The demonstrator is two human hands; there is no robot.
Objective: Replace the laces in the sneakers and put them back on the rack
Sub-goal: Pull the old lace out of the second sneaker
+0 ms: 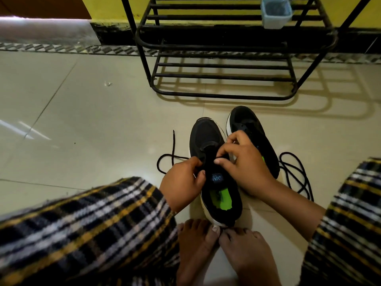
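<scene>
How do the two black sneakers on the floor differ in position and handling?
The near sneaker is worked by both the left hand and right hand; the far sneaker lies untouched behind the right hand. The near sneaker's green insole shows; the far one's opening is hidden. Both are black with white soles.

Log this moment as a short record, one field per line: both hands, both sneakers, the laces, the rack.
left hand: left hand pinches at the eyelet area of the near sneaker
right hand: right hand has fingers curled at the same sneaker's tongue
far sneaker: far sneaker stands on the floor beside it, untouched, partly hidden by the right hand
laces: left lace trails on the tiles left of the near sneaker; loose lace lies coiled right of the far sneaker
rack: rack stands beyond, lower shelves bare; a pale container sits higher up
</scene>
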